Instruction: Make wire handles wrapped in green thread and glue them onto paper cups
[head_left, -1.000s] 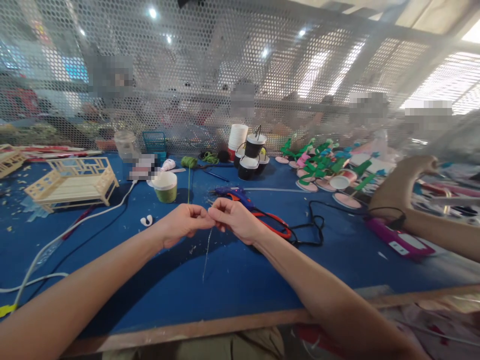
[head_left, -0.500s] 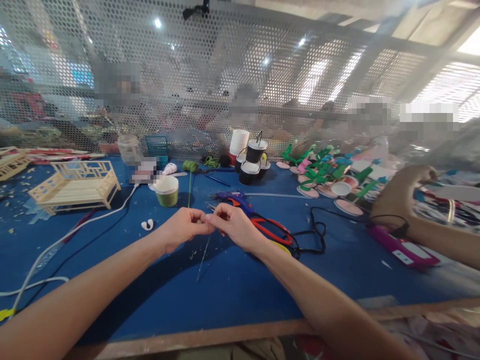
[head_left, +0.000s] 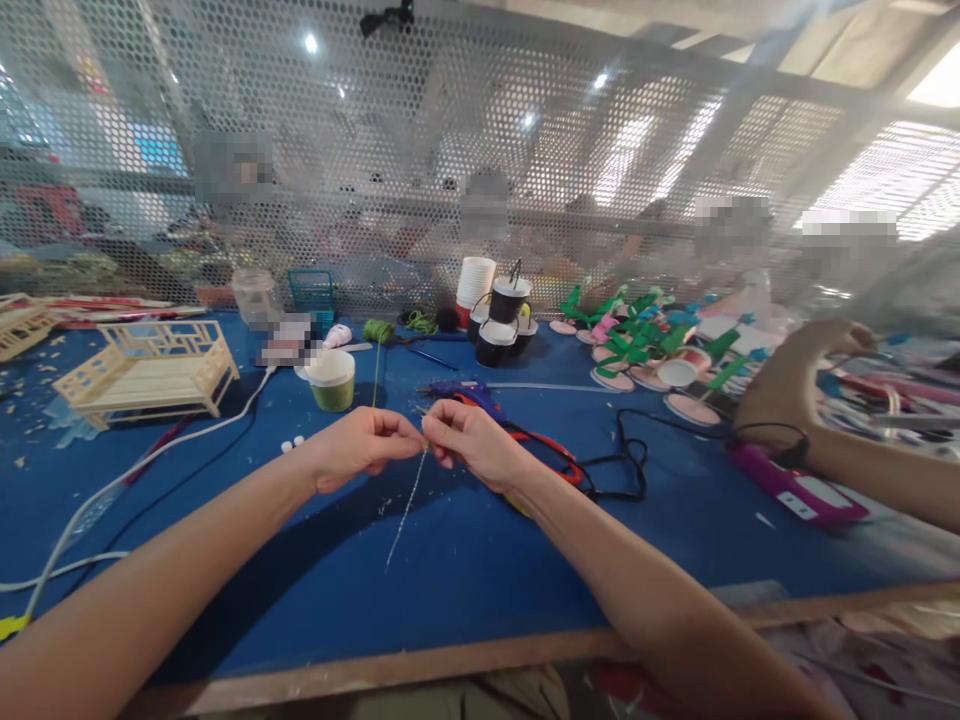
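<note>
My left hand (head_left: 361, 447) is closed in a pinch. Green yarn (head_left: 376, 375) runs down to it from a small green ball of yarn (head_left: 379, 331). Fingertip to fingertip with it, my right hand (head_left: 474, 443) is pinched shut too. A thin pale strand (head_left: 405, 515) dangles from between the fingertips over the blue table; whether it is the yarn's end I cannot tell. A white-rimmed green cup (head_left: 332, 382) stands beyond my left hand. Behind my right hand lie a blue glue gun (head_left: 476, 398) and red-handled scissors (head_left: 561, 462), partly covered.
A small wooden bed frame (head_left: 154, 370) stands at left beside a white cable (head_left: 142, 460). Black lidded cups (head_left: 496, 342) are stacked at the back. Several green flower pieces (head_left: 630, 345) stand at right. Another person's arm (head_left: 780, 400) reaches in near a purple power strip (head_left: 799, 488).
My fingertips have shifted slightly to the right, and my hands cover more of the scissors. The pale strand shows longer beneath them. The other person's hand at right has moved a little.
</note>
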